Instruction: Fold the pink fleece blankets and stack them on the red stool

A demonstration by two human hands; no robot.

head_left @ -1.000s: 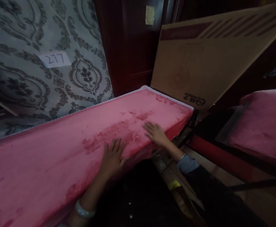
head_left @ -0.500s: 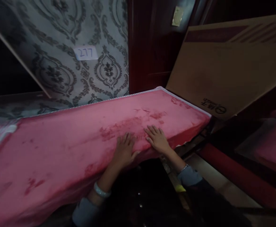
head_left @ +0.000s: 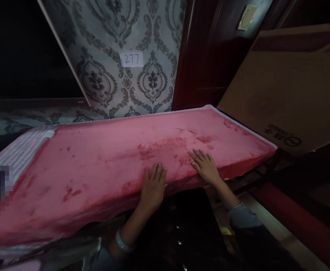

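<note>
- Head view: both your hands press palm down on a long pink cloth (head_left: 111, 148), spread across the middle of the scene and draping over its near edge.
- Your left hand (head_left: 153, 192) lies at the cloth's front edge, its fingers (head_left: 153, 172) straight and slightly parted, grasping nothing; a pale bangle (head_left: 122, 242) circles the wrist.
- Your right hand (head_left: 206, 168) rests farther right, near the same edge, fingers extended and spread, likewise with no grip; a thin bracelet (head_left: 238, 205) sits beside the grey cuff (head_left: 244, 217).
- Darker red patches mottle the cloth, several just beyond your fingertips, while striped fabric (head_left: 26, 145) borders its left end.
- Behind it, a paper marked "277" (head_left: 132, 59) hangs on damask-patterned wallpaper (head_left: 153, 77), between a black screen (head_left: 26, 49) and a dark red door (head_left: 204, 67).
- At right, a large cardboard box (head_left: 289, 86) leans, its printed characters upside down.
</note>
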